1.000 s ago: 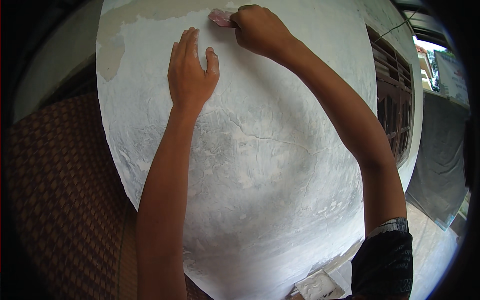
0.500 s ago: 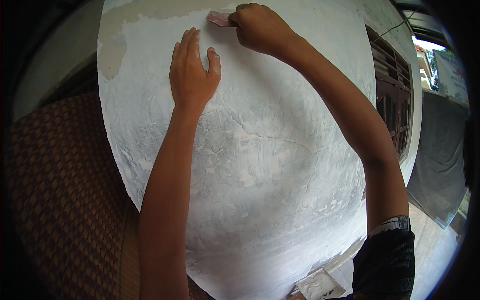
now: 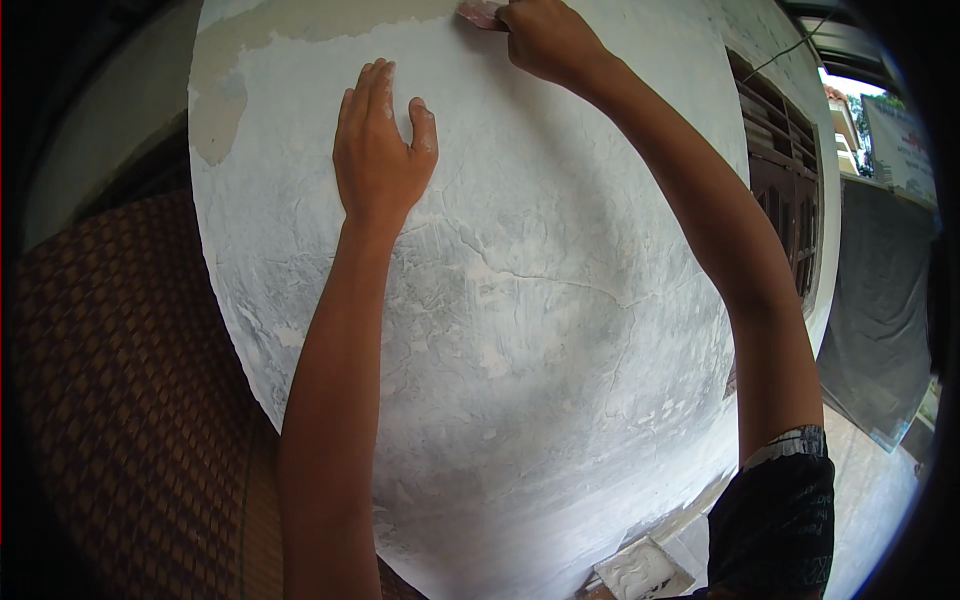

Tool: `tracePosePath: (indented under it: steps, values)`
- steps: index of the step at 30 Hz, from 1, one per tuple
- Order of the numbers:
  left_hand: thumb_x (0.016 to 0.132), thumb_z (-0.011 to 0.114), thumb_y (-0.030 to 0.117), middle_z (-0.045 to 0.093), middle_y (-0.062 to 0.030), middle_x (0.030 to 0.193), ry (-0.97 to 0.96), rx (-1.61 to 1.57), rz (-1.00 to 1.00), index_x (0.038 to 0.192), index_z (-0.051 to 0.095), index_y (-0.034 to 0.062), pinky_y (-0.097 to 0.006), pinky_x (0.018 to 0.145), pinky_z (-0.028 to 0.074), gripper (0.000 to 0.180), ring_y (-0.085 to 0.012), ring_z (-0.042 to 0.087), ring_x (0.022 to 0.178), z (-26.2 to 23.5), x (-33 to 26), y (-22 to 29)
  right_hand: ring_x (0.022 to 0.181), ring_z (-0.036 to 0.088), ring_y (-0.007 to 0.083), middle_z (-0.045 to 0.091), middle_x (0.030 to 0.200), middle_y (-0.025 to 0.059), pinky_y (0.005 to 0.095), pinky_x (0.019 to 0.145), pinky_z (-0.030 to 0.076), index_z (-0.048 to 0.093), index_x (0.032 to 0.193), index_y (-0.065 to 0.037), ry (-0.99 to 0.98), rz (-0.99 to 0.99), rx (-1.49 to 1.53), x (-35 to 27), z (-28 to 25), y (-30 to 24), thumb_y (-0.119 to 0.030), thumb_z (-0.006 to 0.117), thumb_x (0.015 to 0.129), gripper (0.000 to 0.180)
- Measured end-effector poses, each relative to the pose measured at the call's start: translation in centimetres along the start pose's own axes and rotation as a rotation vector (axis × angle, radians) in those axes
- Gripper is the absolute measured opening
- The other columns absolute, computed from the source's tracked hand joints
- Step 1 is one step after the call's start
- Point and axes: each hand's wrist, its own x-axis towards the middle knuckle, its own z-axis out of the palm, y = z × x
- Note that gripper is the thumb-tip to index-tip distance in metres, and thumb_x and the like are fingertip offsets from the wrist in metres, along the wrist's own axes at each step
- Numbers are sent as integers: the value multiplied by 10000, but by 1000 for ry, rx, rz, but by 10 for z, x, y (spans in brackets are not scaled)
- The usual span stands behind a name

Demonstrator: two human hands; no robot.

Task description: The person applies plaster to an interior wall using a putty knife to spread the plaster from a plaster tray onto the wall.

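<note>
In front of me stands a wall coated with white filler, cracked and patchy grey lower down. My left hand lies flat against it, fingers stretched up and thumb apart, with white smears on the fingertips and thumb. Higher and to the right, my right hand is closed round a reddish putty knife, whose blade meets the wall near the top edge of the picture. Just left of the blade, a bare beige-grey band borders the white coat.
A brown woven mat rises along the left. To the right are a dark wooden window and a grey hanging sheet. Low down near the wall's foot sits a square board with wet white paste.
My right hand and the putty knife have moved up and to the right along the wall. My left hand stays flat in about the same spot on the wall.
</note>
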Motion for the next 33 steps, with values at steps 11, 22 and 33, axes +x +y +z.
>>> tracePosePath:
  steps: [11, 22, 33]
  values:
    - [930, 595, 175, 616, -204, 1375, 48, 36, 38, 1329, 586, -35, -471, 1167, 394, 451, -342, 574, 1313, 7, 2, 9, 912, 680, 401, 691, 956, 267, 456, 820, 546, 708, 892, 80, 71, 12, -1, 26, -2, 25, 72, 556, 832, 164]
    - [930, 600, 180, 622, -201, 1371, 32, 70, 33, 1335, 587, -26, -459, 1176, 386, 454, -340, 561, 1330, 2, 0, 3, 817, 682, 402, 690, 901, 266, 476, 749, 551, 725, 864, 78, 113, 12, 147, 22, -27, -11, 91, 572, 791, 170]
    - [972, 576, 210, 550, -179, 1469, -12, 25, -14, 1403, 557, 40, -463, 1188, 360, 465, -382, 508, 1367, -3, 0, 0, 877, 687, 430, 680, 951, 285, 481, 795, 567, 700, 896, 106, -25, -118, 168, -16, -28, -40, 89, 577, 753, 189]
